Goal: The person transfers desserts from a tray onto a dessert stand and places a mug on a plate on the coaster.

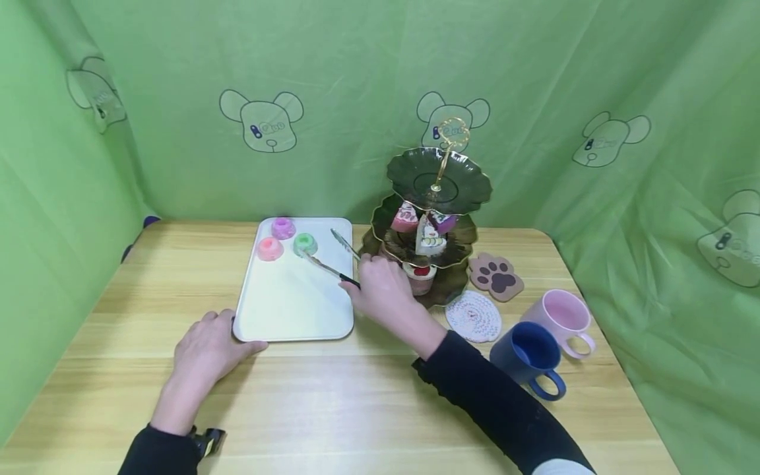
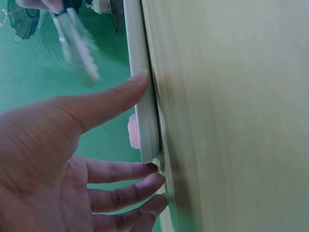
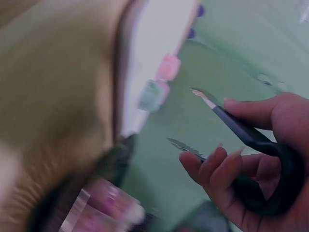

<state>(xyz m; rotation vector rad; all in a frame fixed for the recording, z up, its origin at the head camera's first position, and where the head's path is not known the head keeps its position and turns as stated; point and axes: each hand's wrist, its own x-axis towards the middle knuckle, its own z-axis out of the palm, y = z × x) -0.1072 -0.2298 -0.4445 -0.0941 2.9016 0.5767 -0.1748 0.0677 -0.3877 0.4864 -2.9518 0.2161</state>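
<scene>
My right hand [image 1: 384, 287] holds a pair of black-handled tongs [image 3: 246, 128], its metal tips spread apart over the right part of a white tray [image 1: 297, 303]. One tip overlaps a green ring-shaped cake [image 1: 305, 245] in the head view. Beside that cake sit a purple one [image 1: 283, 228] and a pink one [image 1: 270, 249], at the tray's far left. At the tray's near-left corner rests my left hand [image 1: 208, 346]. Its thumb touches the front edge, and its fairly straight fingers lie along the left side. Nothing shows between the tongs' tips.
A dark tiered stand [image 1: 410, 168] rises right behind my right hand, with several cake slices on its middle tier and a strawberry-topped cup [image 1: 419, 280] below. To its right lie a paw coaster [image 1: 496, 277] and a round coaster [image 1: 474, 316]. Blue [image 1: 522, 356] and pink [image 1: 561, 316] mugs stand nearby.
</scene>
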